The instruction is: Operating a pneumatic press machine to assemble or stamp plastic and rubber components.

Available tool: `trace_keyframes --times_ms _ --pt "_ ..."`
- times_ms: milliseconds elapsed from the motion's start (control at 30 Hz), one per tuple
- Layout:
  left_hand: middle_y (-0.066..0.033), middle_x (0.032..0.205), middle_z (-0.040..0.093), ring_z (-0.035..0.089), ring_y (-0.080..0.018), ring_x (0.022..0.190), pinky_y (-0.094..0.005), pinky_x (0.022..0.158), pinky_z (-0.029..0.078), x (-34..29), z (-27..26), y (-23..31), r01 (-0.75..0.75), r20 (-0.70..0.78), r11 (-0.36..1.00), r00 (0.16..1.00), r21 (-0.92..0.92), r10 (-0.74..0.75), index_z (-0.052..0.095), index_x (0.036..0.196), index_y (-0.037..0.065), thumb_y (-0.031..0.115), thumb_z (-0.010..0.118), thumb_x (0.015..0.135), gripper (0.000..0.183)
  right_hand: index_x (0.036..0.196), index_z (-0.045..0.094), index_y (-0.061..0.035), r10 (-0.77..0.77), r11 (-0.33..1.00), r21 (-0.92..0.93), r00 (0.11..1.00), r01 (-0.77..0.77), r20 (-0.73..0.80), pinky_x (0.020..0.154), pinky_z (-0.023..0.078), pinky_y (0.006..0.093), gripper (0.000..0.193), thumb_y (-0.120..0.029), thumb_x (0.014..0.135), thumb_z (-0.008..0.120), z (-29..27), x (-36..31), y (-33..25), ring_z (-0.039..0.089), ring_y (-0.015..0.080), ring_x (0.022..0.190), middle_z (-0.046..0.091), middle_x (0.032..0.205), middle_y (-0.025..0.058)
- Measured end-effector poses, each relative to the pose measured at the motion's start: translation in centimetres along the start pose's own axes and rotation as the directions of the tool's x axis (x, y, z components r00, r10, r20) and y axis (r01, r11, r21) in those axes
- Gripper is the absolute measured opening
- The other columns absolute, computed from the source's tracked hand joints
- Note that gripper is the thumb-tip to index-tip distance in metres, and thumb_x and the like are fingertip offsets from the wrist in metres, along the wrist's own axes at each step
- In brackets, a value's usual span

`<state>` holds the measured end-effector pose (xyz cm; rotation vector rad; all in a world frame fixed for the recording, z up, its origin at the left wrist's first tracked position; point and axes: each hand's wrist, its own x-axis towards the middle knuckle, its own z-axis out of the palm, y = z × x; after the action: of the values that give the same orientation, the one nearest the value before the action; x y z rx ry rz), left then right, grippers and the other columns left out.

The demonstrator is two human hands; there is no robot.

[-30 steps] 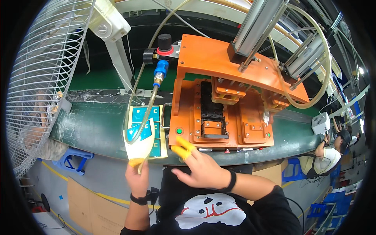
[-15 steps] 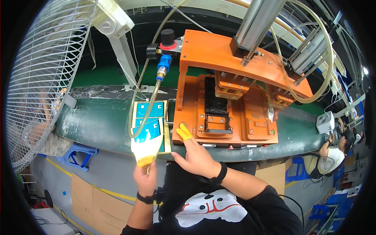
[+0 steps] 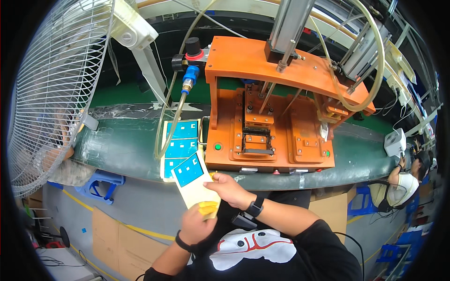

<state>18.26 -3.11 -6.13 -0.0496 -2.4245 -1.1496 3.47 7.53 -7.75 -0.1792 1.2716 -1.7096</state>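
A pale yellow backing sheet with one blue cut-out label at its upper end is held in front of me. My left hand grips its lower end, a yellow finger cover over the fingers there. At the sheet's right edge, my right hand pinches it between thumb and fingers, also with a yellow cover. Behind it, more blue label sheets lie on the bench, partly hidden by the held one. To the right stands an orange pneumatic press. Its left pressing head is down over a black part.
A green button sits on the press base's left front. An air hose loops over the label sheets. A white wire fan fills the left. The green bench curves across; a co-worker sits at far right.
My right hand has left the button area of the press and come to the sheet. The sheet has moved right and nearer to me. The left pressing head has come down.
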Motion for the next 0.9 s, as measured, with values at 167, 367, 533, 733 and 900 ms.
trace_keyframes --times_ms 167,367,533,733,900 --pt "-0.0200 0.118 0.067 0.065 -0.0407 0.107 -0.0426 0.094 0.053 0.9 -1.5 1.1 0.060 -0.049 0.984 0.996 -0.170 -0.069 0.068 0.120 0.001 0.012 0.079 0.084 0.039 0.110 0.072 0.0003 -0.154 0.937 -0.318 0.988 0.147 0.002 0.074 0.056 0.0326 0.020 -0.015 0.101 0.064 -0.4 -1.7 0.2 0.072 0.0179 0.082 0.077 0.094 0.0085" --pt "-0.0182 0.109 0.073 0.072 -0.0301 0.099 -0.0349 0.090 0.055 4.1 -1.8 2.3 0.044 -0.110 0.998 0.993 -0.034 -0.048 0.069 0.116 -0.004 0.003 0.076 0.086 0.032 0.094 0.066 -0.0024 -0.512 0.501 -0.729 0.839 0.466 0.184 0.069 0.054 0.0490 0.015 -0.017 0.095 0.066 0.8 -7.8 -3.2 0.067 0.0450 0.082 0.069 0.088 0.0225" --pt "-0.0142 0.104 0.077 0.073 -0.0245 0.093 -0.0358 0.086 0.057 3.7 0.2 0.8 0.256 -0.086 0.897 0.948 -0.360 -0.305 0.075 0.103 -0.001 0.000 0.075 0.089 0.014 0.083 0.059 -0.0015 -0.593 0.354 -0.788 0.773 0.503 0.226 0.062 0.048 0.0514 0.018 -0.013 0.093 0.068 -2.5 -11.8 -3.9 0.061 0.0446 0.072 0.062 0.076 0.0183" --pt "-0.0090 0.122 0.068 0.064 -0.0190 0.106 -0.0355 0.094 0.049 7.0 -0.3 -1.6 0.183 0.027 0.408 0.933 -0.894 -0.359 0.057 0.132 0.000 0.026 0.056 0.108 0.036 0.102 0.068 -0.0008 -0.676 0.720 -0.542 0.613 0.433 -0.408 0.070 0.055 0.0357 0.015 -0.015 0.103 0.064 -13.5 -18.8 -0.2 0.070 0.0192 0.078 0.073 0.091 0.0067" --pt "-0.0103 0.123 0.067 0.064 -0.0174 0.101 -0.0326 0.091 0.050 9.2 4.3 0.5 0.254 0.147 0.376 0.946 -0.891 -0.289 0.058 0.129 0.000 0.023 0.055 0.108 0.032 0.107 0.068 0.0038 -0.069 0.819 0.007 0.111 0.574 -0.991 0.074 0.058 0.0348 0.025 -0.018 0.108 0.056 -23.8 -30.5 15.5 0.069 0.0154 0.082 0.073 0.094 0.0086"
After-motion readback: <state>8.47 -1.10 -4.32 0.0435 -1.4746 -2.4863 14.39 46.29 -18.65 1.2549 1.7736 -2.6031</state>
